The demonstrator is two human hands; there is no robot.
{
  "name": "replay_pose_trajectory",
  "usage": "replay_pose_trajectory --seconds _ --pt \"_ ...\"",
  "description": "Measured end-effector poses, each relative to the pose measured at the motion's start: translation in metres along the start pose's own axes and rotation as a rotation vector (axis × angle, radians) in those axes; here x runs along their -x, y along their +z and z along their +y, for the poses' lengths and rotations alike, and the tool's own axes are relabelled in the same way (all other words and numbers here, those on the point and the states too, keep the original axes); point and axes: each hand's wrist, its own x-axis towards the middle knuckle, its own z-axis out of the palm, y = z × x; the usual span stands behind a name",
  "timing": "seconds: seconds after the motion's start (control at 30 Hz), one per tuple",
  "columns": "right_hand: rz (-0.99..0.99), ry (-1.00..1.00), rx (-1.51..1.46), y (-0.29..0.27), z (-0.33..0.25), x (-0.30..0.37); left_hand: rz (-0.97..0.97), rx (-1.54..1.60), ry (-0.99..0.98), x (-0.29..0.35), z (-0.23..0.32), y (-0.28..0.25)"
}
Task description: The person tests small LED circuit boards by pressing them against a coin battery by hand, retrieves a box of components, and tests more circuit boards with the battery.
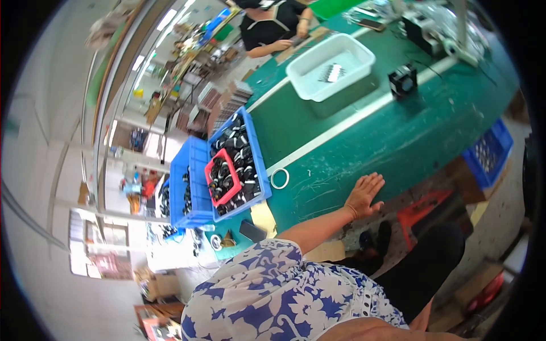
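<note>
My left hand (365,196) rests palm down on the near edge of the green table (335,162), fingers stretched out and holding nothing. My right arm (375,331) runs along the bottom of the view, and its hand is out of sight. Farther along the table lies a white ring (280,178), like a tape roll. A white plastic tray (364,59) with a few small pale pieces in it stands on the far side. To its right is a small square black fan (402,80).
Left on the table, a blue crate (259,153) holds black parts and a red basket (234,177). Near it lie a dark phone (252,231) and yellow paper (264,218). Across the table a person (270,28) handles something. Another blue crate (493,152) stands beyond the table's right edge.
</note>
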Motion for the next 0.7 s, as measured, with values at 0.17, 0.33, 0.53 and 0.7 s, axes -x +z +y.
replay_pose_trajectory --seconds 0.17,0.33,0.53,0.7 --pt "-0.062 -0.007 0.072 -0.012 0.011 0.001 0.041 -0.025 -0.029 0.004 0.000 0.006" --pt "-0.002 0.038 0.133 -0.069 0.045 0.026 0.040 -0.028 -0.038 0.004 0.004 0.004" --pt "0.156 0.083 0.310 -0.186 0.032 0.064 0.011 -0.022 -0.065 0.014 0.011 0.013" --pt "0.231 0.260 0.574 -0.306 0.007 0.166 0.208 0.175 -0.281 0.098 0.024 -0.017"
